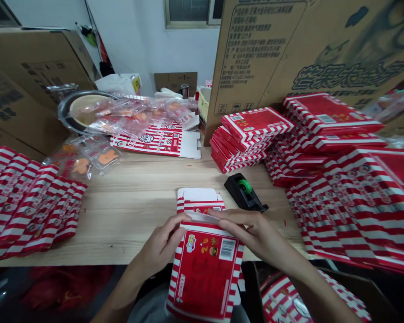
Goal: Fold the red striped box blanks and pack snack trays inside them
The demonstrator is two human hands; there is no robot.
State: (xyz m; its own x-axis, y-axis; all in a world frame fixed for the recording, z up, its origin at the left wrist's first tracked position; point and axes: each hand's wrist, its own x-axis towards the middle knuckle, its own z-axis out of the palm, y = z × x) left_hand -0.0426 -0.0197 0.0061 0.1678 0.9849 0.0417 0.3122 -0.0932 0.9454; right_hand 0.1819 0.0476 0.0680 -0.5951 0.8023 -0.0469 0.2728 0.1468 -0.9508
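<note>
A small paperboard carton point(205, 269), glossy red with white candy stripes along its edges and a printed barcode, is held at the near edge of the pale wood-grain table point(138, 211), its lower end hanging off toward the person's lap. Its plain white top flap point(199, 196) stands open, showing cut tabs. The left hand point(161, 246) curls around the carton's upper left corner, fingertips hooked over the rim. The right hand point(256, 233) lays its fingers long and flat across the top edge; its thumb is hidden behind the board, so I cannot tell whether it pinches or only presses. Just beyond the right hand sits a black plastic tape dispenser point(245, 193) with a green roll core. To the left, flat striped blanks point(27, 197) lie fanned in overlapping rows. To the right, closed boxes point(249, 134) of the same print are piled in slumping stacks, with more flat sheets point(357, 211) spread below them. Farther back, clear crinkled sachets point(97, 157) holding orange pieces spill from a round metal basin point(84, 107) over an unfolded blank point(155, 141). A large brown corrugated shipping box point(306, 49) with black print rises behind the stacks.
</note>
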